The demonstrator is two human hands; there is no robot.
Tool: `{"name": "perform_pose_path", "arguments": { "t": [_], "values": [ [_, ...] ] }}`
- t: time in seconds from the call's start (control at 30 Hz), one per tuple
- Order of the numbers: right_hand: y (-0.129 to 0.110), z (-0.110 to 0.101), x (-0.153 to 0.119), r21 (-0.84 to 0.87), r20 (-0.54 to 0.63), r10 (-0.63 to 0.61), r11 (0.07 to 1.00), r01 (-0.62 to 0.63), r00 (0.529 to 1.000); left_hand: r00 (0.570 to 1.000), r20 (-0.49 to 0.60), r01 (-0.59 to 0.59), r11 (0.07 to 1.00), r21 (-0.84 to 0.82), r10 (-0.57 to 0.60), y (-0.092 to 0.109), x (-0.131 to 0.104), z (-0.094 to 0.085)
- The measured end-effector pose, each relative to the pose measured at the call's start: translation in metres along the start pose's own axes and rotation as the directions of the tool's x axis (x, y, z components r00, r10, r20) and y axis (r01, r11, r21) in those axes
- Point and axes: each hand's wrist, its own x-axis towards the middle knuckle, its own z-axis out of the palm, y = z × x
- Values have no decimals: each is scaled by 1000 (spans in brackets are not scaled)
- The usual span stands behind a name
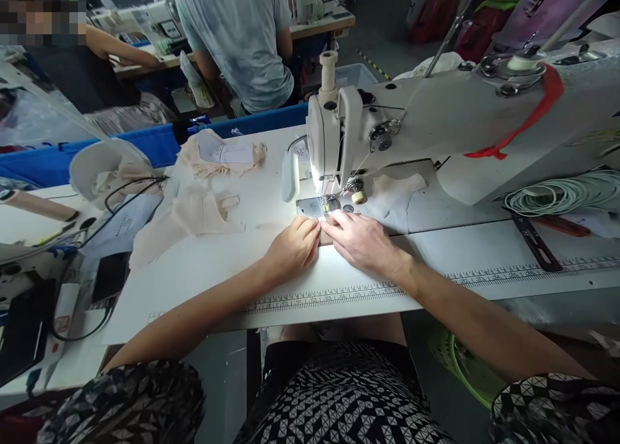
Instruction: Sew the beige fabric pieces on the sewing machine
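Observation:
Under the lit needle area of a white sewing machine [329,134], my two hands meet at the metal needle plate [310,207]. My left hand [295,242] has its fingers pressed together just left of the presser foot; a bit of light cloth seems to lie at the fingertips, too small to make out. From the right, my right hand [361,241] reaches in with bent fingers close to the foot, its fingertips beside those of my left hand. Pale beige cloth pieces [186,221] lie on the table to the left, and a sheer piece [394,192] rests behind my right hand.
A ruler strip [314,297] runs along the front table edge. To the right are a coil of pale green cord [562,192] and a dark-handled tool [537,244]. A phone [110,277] and cables lie left. Two people sit beyond the blue cloth barrier [155,141].

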Motion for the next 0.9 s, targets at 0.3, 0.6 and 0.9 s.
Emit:
{"name": "perform_pose_path", "arguments": {
  "t": [0.3,0.6,0.9],
  "values": [
    [15,-8,-7,100,-96,198,977,-188,976,997,73,15,1000,-15,-14,-9,15,2],
    [25,0,-12,57,-138,228,973,-223,964,996,87,30,999,-43,-27,-17,23,10],
    [27,12,-12,184,-169,289,948,-258,942,988,129,91,992,-85,-80,-15,24,9]
  ]
}}
